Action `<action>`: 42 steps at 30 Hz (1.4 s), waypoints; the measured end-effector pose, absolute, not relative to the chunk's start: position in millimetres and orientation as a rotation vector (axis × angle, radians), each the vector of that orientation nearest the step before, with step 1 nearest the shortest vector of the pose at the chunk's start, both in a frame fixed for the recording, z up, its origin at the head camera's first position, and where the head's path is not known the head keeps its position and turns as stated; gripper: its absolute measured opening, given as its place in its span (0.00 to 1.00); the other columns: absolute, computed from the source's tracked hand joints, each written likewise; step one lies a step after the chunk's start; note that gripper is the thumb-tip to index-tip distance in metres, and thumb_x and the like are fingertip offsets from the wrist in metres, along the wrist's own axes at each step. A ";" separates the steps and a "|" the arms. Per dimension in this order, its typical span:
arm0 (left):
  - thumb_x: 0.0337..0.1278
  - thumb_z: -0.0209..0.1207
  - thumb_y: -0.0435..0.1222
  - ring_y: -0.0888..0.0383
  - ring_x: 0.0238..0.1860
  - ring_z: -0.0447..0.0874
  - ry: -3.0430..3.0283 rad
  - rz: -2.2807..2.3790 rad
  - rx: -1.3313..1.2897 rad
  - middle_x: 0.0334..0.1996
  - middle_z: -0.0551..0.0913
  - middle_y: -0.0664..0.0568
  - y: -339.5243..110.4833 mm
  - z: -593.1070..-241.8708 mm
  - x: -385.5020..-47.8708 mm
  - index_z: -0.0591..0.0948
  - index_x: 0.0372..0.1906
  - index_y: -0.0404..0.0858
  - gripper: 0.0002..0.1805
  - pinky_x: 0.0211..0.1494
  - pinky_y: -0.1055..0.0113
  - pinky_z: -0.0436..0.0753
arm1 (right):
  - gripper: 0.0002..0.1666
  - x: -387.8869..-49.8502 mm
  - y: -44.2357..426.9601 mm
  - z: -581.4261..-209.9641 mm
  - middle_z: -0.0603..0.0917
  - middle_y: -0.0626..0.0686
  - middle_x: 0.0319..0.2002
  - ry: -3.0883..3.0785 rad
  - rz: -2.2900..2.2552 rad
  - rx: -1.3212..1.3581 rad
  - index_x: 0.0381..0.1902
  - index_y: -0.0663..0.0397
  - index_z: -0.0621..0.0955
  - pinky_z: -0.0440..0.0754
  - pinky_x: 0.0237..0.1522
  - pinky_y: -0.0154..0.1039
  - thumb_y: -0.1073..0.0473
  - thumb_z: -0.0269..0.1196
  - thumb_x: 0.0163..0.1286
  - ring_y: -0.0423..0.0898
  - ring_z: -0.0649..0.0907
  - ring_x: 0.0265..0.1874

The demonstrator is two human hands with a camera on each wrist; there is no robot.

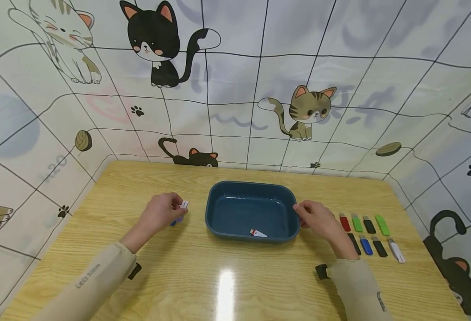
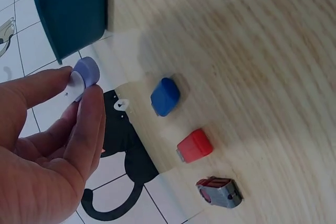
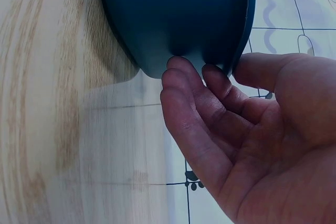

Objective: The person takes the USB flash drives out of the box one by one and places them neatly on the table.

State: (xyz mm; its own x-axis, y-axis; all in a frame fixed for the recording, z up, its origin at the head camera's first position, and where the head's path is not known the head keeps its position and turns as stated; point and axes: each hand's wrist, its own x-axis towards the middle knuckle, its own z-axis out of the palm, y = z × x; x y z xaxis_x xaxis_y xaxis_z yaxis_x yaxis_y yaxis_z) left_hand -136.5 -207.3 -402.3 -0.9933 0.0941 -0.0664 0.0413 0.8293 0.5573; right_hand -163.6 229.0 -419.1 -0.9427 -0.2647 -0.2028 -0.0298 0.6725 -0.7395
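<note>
Between thumb and fingers, my left hand (image 1: 163, 210) pinches a small white and lavender USB stick (image 2: 86, 73), held up off the table to the left of the dark blue tray (image 1: 243, 203). My right hand (image 1: 318, 218) grips the tray's right end, thumb at the rim and fingertips against the outer wall in the right wrist view. Inside the tray, near its front wall, lies a white and red USB stick (image 1: 258, 233). Below my left hand, a blue USB stick (image 2: 165, 97), a red one (image 2: 195, 146) and a grey and dark red one (image 2: 219, 191) lie on the table.
Right of the tray, two rows of USB sticks lie on the wooden table (image 1: 179, 276), among them a red one (image 1: 344, 222), a blue one (image 1: 366, 245) and a white one (image 1: 397, 250). A cat-patterned cloth (image 1: 235, 116) rises behind the table and at both sides.
</note>
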 end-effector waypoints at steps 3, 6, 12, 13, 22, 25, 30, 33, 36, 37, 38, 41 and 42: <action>0.63 0.69 0.36 0.58 0.28 0.79 2.911 0.880 0.068 0.31 0.84 0.49 -202.7 -406.2 -136.7 0.84 0.44 0.29 0.13 0.30 0.65 0.79 | 0.24 -163.1 229.5 -419.6 0.84 0.55 0.36 2.594 -1.139 -0.232 0.48 0.65 0.81 0.89 0.43 0.48 0.47 0.53 0.84 0.51 0.86 0.37; 0.63 0.70 0.36 0.56 0.30 0.79 2.910 0.842 0.037 0.32 0.83 0.48 -197.5 -410.3 -137.4 0.83 0.45 0.29 0.14 0.31 0.65 0.79 | 0.24 -163.0 230.0 -419.8 0.84 0.55 0.37 2.593 -1.137 -0.233 0.47 0.65 0.81 0.89 0.43 0.48 0.47 0.53 0.84 0.51 0.86 0.37; 0.62 0.70 0.36 0.57 0.29 0.80 2.920 0.787 0.029 0.31 0.84 0.47 -191.7 -419.5 -138.9 0.84 0.44 0.29 0.14 0.31 0.65 0.79 | 0.24 -162.6 230.1 -419.8 0.84 0.55 0.36 2.593 -1.136 -0.231 0.47 0.64 0.81 0.89 0.43 0.48 0.47 0.53 0.84 0.51 0.86 0.37; 0.61 0.70 0.37 0.57 0.29 0.80 2.927 0.778 0.033 0.31 0.85 0.47 -191.5 -420.9 -139.2 0.84 0.44 0.29 0.14 0.31 0.65 0.79 | 0.24 -162.7 230.1 -419.6 0.84 0.55 0.36 2.593 -1.137 -0.232 0.47 0.65 0.81 0.89 0.43 0.48 0.47 0.53 0.84 0.51 0.86 0.37; 0.60 0.71 0.38 0.58 0.26 0.77 2.937 0.701 0.021 0.29 0.85 0.49 -192.4 -431.2 -137.5 0.86 0.39 0.31 0.13 0.27 0.65 0.76 | 0.24 -163.1 229.1 -419.9 0.84 0.54 0.36 2.589 -1.155 -0.232 0.47 0.64 0.81 0.88 0.43 0.49 0.47 0.53 0.84 0.50 0.85 0.36; 0.60 0.71 0.38 0.59 0.23 0.73 2.918 0.685 0.003 0.26 0.81 0.52 -192.3 -432.9 -138.0 0.85 0.35 0.33 0.11 0.24 0.68 0.71 | 0.24 -163.2 229.0 -420.5 0.84 0.54 0.36 2.593 -1.152 -0.232 0.47 0.64 0.81 0.89 0.43 0.48 0.47 0.53 0.84 0.50 0.86 0.36; 0.60 0.70 0.38 0.61 0.19 0.65 2.910 0.661 0.012 0.18 0.72 0.55 -191.8 -434.3 -140.4 0.80 0.23 0.37 0.14 0.22 0.69 0.63 | 0.24 -163.3 229.1 -420.1 0.84 0.54 0.36 2.591 -1.151 -0.227 0.48 0.64 0.81 0.88 0.43 0.49 0.47 0.53 0.84 0.50 0.86 0.36; 0.60 0.71 0.38 0.61 0.19 0.64 2.915 0.647 0.018 0.17 0.70 0.56 -191.1 -434.3 -140.9 0.79 0.21 0.38 0.16 0.22 0.69 0.62 | 0.24 -163.6 229.2 -419.6 0.84 0.55 0.36 2.585 -1.156 -0.226 0.48 0.65 0.81 0.88 0.43 0.49 0.47 0.53 0.84 0.50 0.85 0.37; 0.60 0.72 0.39 0.61 0.19 0.65 2.914 0.643 0.025 0.16 0.71 0.56 -190.7 -433.9 -140.5 0.79 0.22 0.38 0.17 0.22 0.69 0.63 | 0.24 -163.8 229.0 -420.2 0.84 0.55 0.36 2.583 -1.157 -0.217 0.48 0.65 0.81 0.88 0.44 0.49 0.47 0.53 0.84 0.50 0.85 0.37; 0.60 0.72 0.39 0.61 0.18 0.65 2.914 0.642 0.031 0.16 0.71 0.55 -190.6 -433.2 -140.4 0.79 0.21 0.37 0.17 0.22 0.69 0.63 | 0.24 -163.8 228.9 -420.5 0.84 0.55 0.36 2.584 -1.156 -0.214 0.48 0.65 0.81 0.89 0.44 0.49 0.47 0.53 0.84 0.50 0.85 0.36; 0.60 0.72 0.39 0.61 0.19 0.67 2.925 0.638 0.044 0.17 0.74 0.54 -190.8 -432.4 -140.1 0.81 0.23 0.35 0.16 0.22 0.68 0.66 | 0.23 -163.7 228.8 -420.8 0.84 0.54 0.36 2.585 -1.155 -0.211 0.48 0.65 0.81 0.89 0.44 0.49 0.48 0.54 0.84 0.49 0.85 0.36; 0.60 0.71 0.39 0.59 0.23 0.75 2.974 0.631 0.088 0.22 0.81 0.50 -191.3 -428.1 -139.4 0.84 0.32 0.30 0.14 0.26 0.64 0.77 | 0.22 -163.2 228.6 -421.2 0.84 0.54 0.36 2.585 -1.155 -0.205 0.48 0.65 0.81 0.89 0.44 0.49 0.48 0.54 0.84 0.49 0.85 0.36; 0.61 0.71 0.39 0.58 0.25 0.77 2.995 0.634 0.107 0.24 0.83 0.49 -191.2 -425.8 -139.3 0.85 0.35 0.28 0.15 0.28 0.61 0.80 | 0.22 -162.9 228.5 -421.3 0.84 0.54 0.36 2.586 -1.155 -0.202 0.48 0.65 0.81 0.89 0.44 0.48 0.49 0.54 0.83 0.49 0.85 0.36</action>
